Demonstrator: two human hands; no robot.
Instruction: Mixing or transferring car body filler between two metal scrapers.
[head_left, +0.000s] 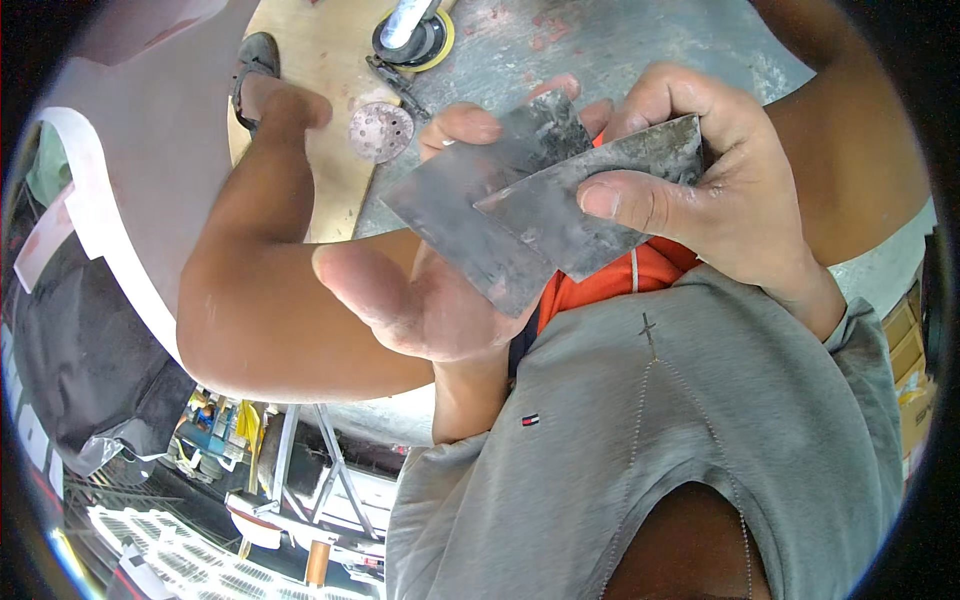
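My left hand (442, 307) is palm up, with a thin rectangular grey metal plate (469, 217) lying across it. Its fingers curl at the plate's far edge, and its thumb sticks out to the left, off the plate. A second grey metal plate (547, 217) is pinched in my right hand (720, 172), thumb on top and fingers behind. This plate overlaps the first, its near corner beside the other's lower edge. Both plates have dark smudges, and pale dust marks the skin of my hands.
Beyond my hands, a round sander (416, 37) with a yellow-rimmed pad and a perforated sanding disc (381, 133) lie on a wooden board (337, 187). The grey floor (525, 45) bears reddish flakes. A pale curved panel (142, 150) stands at the left, beside my leg.
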